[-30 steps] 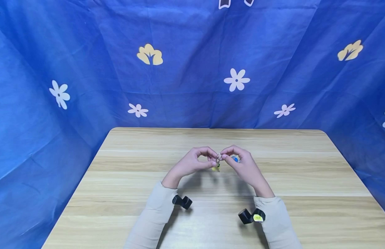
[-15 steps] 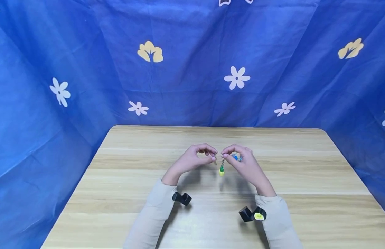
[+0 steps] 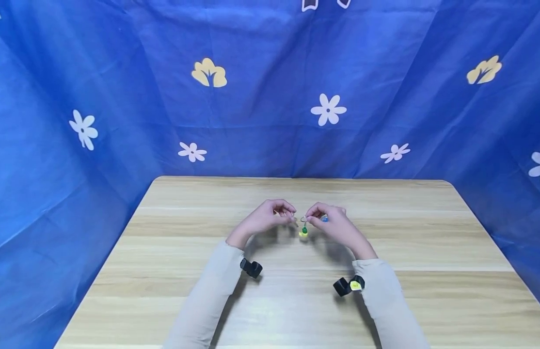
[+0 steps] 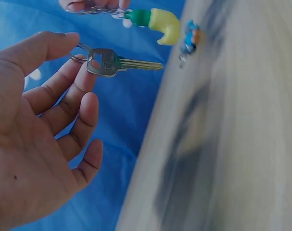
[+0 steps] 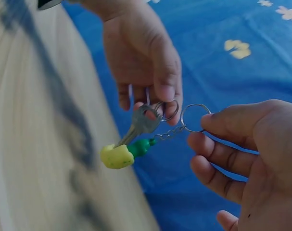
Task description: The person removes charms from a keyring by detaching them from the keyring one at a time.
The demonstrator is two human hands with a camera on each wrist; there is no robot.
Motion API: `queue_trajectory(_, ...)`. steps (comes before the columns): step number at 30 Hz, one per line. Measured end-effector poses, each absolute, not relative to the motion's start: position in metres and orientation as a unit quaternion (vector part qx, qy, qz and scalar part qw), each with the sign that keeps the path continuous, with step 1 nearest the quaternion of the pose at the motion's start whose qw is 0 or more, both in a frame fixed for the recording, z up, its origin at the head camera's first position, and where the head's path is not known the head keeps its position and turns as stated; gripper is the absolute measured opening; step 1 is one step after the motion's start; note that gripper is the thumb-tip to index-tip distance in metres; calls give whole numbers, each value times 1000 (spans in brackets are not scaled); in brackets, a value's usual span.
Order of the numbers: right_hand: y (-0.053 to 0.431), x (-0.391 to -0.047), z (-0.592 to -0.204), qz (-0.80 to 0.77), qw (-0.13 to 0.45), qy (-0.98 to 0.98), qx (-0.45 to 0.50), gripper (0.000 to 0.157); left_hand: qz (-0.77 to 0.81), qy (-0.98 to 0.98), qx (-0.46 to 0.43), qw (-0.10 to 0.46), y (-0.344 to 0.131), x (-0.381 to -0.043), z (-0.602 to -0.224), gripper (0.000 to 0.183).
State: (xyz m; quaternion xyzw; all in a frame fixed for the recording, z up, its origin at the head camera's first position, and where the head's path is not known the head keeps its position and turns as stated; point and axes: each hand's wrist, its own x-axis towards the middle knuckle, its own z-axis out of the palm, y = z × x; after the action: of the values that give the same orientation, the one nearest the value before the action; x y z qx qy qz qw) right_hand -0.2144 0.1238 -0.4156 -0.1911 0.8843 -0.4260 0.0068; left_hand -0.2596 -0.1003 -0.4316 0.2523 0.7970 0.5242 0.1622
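Note:
Thumb and index finger of my left hand (image 4: 44,106) pinch a small key ring (image 4: 78,45) carrying a silver key (image 4: 107,65), which points toward the table in the left wrist view. My right hand (image 3: 335,228) pinches the larger metal ring of a keychain (image 5: 195,105) by its edge. From that ring a short chain (image 5: 169,134) hangs with a green and yellow charm (image 5: 118,157). In the head view the hands face each other above the table with a small gap between them. The two rings look separate in the left wrist view.
A small blue charm with an orange part (image 4: 190,38) lies on the wooden table (image 3: 200,261), partly hidden behind my right hand in the head view. Blue cloth (image 3: 261,97) with flower prints surrounds the table. Each wrist wears a black camera (image 3: 251,268).
The hands, close together at the rings a second ago, have drawn slightly apart. The green and yellow charm came to hang free and has swung a little. Both hands now sit slightly further left.

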Motion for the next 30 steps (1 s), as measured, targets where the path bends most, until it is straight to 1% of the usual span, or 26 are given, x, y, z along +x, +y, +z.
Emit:
queue_trajectory(2,123,-220,-421,-414,19,890,-191,7,520,801,241,175,-101,-265,-435,31)
queue_trajectory(6,122,-233,-430,-390,26,902,-182,6,516,802,225,198,-100,-275,-441,31)
queue_trajectory(12,121,-256,-436,-355,30,921,-159,8,503,811,210,213,-98,-287,-446,32)
queue_trajectory(21,122,-285,-449,-333,45,933,-132,8,488,812,199,252,-95,-301,-456,26)
queue_trajectory(27,120,-297,-456,-311,71,940,-119,8,482,815,200,252,-98,-306,-465,25)
queue_trajectory(30,120,-304,-459,-311,75,942,-106,8,484,815,200,247,-99,-306,-466,26)
